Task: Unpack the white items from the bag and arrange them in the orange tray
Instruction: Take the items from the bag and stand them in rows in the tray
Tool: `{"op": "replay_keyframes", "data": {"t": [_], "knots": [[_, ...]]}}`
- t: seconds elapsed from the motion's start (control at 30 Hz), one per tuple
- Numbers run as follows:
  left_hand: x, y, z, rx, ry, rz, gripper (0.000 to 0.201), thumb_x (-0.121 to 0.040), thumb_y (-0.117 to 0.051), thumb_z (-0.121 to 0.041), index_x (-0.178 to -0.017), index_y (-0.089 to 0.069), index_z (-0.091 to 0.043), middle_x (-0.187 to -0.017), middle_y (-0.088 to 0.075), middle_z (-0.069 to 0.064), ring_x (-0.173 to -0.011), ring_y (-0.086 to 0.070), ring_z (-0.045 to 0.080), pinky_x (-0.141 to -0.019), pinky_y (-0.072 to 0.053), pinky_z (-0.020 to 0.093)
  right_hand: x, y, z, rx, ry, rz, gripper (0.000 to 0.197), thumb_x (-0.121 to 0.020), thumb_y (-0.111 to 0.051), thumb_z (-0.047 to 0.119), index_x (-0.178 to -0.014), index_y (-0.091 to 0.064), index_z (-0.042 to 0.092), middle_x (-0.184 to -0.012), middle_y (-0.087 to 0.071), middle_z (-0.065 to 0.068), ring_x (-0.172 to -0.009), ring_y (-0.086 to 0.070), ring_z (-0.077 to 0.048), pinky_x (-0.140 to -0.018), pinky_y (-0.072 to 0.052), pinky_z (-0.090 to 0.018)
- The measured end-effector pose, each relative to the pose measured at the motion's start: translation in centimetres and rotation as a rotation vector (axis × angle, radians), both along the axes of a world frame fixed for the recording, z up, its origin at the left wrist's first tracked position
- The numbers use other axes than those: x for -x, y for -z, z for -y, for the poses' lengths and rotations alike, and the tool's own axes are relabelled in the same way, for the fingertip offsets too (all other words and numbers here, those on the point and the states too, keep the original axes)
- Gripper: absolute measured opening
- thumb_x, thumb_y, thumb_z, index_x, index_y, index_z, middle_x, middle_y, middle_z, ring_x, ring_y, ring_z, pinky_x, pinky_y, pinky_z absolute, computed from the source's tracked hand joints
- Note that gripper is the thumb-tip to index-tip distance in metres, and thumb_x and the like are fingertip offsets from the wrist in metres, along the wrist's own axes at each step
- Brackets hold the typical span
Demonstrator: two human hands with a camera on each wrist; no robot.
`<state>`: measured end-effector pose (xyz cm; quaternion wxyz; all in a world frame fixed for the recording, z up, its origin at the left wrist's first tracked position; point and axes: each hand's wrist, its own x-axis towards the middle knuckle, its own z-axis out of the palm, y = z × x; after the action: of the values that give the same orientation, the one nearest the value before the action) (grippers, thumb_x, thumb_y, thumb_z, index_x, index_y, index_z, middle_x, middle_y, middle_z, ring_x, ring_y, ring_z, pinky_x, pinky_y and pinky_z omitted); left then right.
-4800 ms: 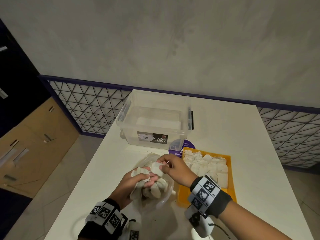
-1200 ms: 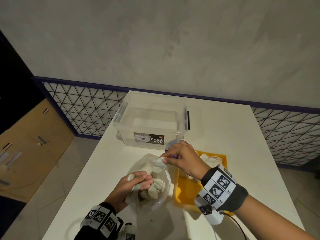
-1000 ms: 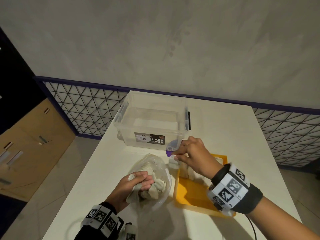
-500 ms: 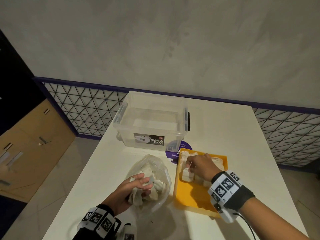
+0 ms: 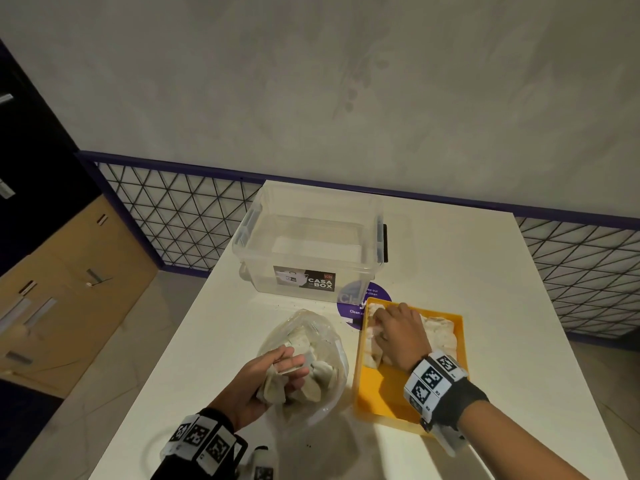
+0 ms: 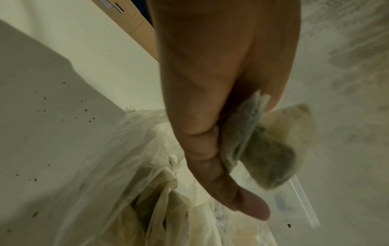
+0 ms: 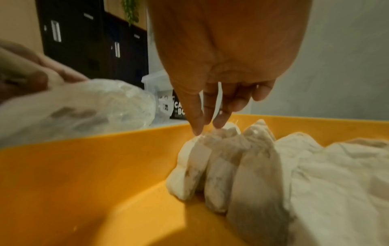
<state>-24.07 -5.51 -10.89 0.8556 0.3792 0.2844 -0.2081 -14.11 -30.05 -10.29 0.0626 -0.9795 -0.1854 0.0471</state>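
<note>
A clear plastic bag (image 5: pixel 320 336) of white sachets lies on the table left of the orange tray (image 5: pixel 386 398). My left hand (image 5: pixel 287 370) grips a bundle of white sachets (image 6: pixel 265 146) above the bag's mouth (image 6: pixel 147 191). My right hand (image 5: pixel 377 327) reaches into the tray, and its straight fingers (image 7: pixel 197 123) touch the tops of upright white sachets (image 7: pixel 242 159) at the tray's far left. More white sachets (image 5: pixel 440 332) fill the far end of the tray (image 7: pixel 84 166). The near half of the tray is bare orange.
An empty clear storage box (image 5: pixel 308 244) labelled CASA BOX stands behind the bag. A purple round sticker (image 5: pixel 349 303) lies between the box and the tray. The white table (image 5: pixel 502 323) ends at a mesh railing at the back and on the left.
My right hand carried a white sachet from the bag across to the tray and lowered it into the far left row. My left hand stayed over the bag, shifting its grip on the bundle.
</note>
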Motion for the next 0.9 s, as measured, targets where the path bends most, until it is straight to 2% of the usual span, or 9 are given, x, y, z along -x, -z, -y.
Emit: {"op": "replay_keyframes", "data": {"t": [0.13,0.23,0.37,0.43,0.53,0.63,0.7,0.77,0.9], "knots": [[-0.3,0.1,0.3,-0.008,-0.053,-0.027,0.030,-0.101,-0.041,-0.021,-0.112,-0.056,0.002,-0.106,-0.068,0.022,-0.073,-0.068,0.025,-0.060,-0.057,0.031,2.0,-1.8,-0.6,-0.294,0.017,0.221,0.020,-0.086,-0.058,0.018,-0.106,-0.059,0.017,-0.107,-0.060,-0.001,-0.097,-0.049,-0.019,-0.083,-0.040,-0.032],[-0.7,-0.1,0.8,-0.014,-0.118,-0.051,0.031,-0.102,-0.039,-0.023,-0.115,-0.050,0.003,-0.092,-0.063,0.019,-0.055,-0.057,0.018,-0.045,-0.050,0.027,4.1,-3.6,-2.8,-0.446,-0.167,0.106,0.020,-0.092,-0.046,0.031,-0.108,-0.055,0.023,-0.106,-0.051,0.008,-0.096,-0.032,-0.003,-0.085,-0.028,-0.022],[-1.0,-0.3,1.2,-0.089,-0.122,-0.022,0.046,-0.097,-0.045,-0.031,-0.125,-0.051,0.004,-0.092,-0.060,0.021,-0.069,-0.061,0.023,-0.056,-0.052,0.029,6.2,-4.1,-6.6,-0.330,-0.549,0.062,0.035,-0.086,-0.046,0.054,-0.104,-0.052,0.025,-0.105,-0.055,0.005,-0.091,-0.041,-0.012,-0.078,-0.027,-0.024],[-1.0,-0.5,1.4,-0.153,-0.083,-0.001,0.036,-0.101,-0.041,-0.030,-0.108,-0.059,0.001,-0.072,-0.065,0.014,-0.058,-0.063,0.018,-0.050,-0.051,0.023,6.8,-3.5,-8.0,-0.309,-0.617,0.095,0.039,-0.085,-0.046,0.056,-0.098,-0.055,0.021,-0.099,-0.057,0.003,-0.085,-0.042,-0.016,-0.075,-0.028,-0.027],[-1.2,-1.6,1.8,-0.184,-0.043,0.067,0.036,-0.103,-0.038,-0.029,-0.095,-0.061,-0.002,-0.056,-0.065,0.009,-0.047,-0.062,0.012,-0.043,-0.049,0.018,6.8,-2.7,-9.3,-0.399,-0.581,0.198,0.023,-0.087,-0.050,0.038,-0.087,-0.059,0.017,-0.090,-0.061,0.000,-0.078,-0.041,-0.017,-0.070,-0.032,-0.029],[-1.2,-1.9,1.6,-0.130,-0.063,0.057,0.043,-0.103,-0.035,-0.033,-0.104,-0.063,0.000,-0.075,-0.072,0.013,-0.062,-0.069,0.014,-0.055,-0.055,0.021,6.3,-2.6,-9.7,-0.479,-0.462,0.126,0.021,-0.085,-0.052,0.035,-0.089,-0.059,0.016,-0.090,-0.060,0.001,-0.080,-0.036,-0.012,-0.072,-0.029,-0.028],[-1.0,-1.8,1.2,-0.047,-0.058,0.062,0.047,-0.103,-0.032,-0.035,-0.121,-0.057,0.000,-0.104,-0.072,0.017,-0.092,-0.071,0.018,-0.080,-0.057,0.026,5.8,-3.2,-9.5,-0.542,-0.329,0.011,0.018,-0.085,-0.054,0.030,-0.096,-0.059,0.016,-0.096,-0.059,0.002,-0.083,-0.027,-0.004,-0.076,-0.023,-0.025],[-0.6,-1.9,1.0,0.026,-0.059,0.054,0.046,-0.099,-0.039,-0.032,-0.132,-0.050,-0.003,-0.126,-0.064,0.018,-0.115,-0.062,0.022,-0.101,-0.048,0.034,5.5,-3.5,-9.0,-0.601,-0.248,-0.068,0.013,-0.086,-0.056,0.027,-0.096,-0.057,0.019,-0.096,-0.057,0.004,-0.083,-0.026,-0.003,-0.076,-0.020,-0.026],[-0.3,-2.1,1.0,0.021,-0.038,0.149,0.042,-0.089,-0.053,-0.016,-0.129,-0.052,-0.004,-0.125,-0.065,0.016,-0.115,-0.063,0.023,-0.094,-0.053,0.031,5.1,-3.2,-8.3,-0.747,-0.097,-0.283,0.012,-0.082,-0.063,0.032,-0.081,-0.051,0.032,-0.081,-0.048,0.018,-0.081,-0.037,-0.002,-0.076,-0.028,-0.027]]}}
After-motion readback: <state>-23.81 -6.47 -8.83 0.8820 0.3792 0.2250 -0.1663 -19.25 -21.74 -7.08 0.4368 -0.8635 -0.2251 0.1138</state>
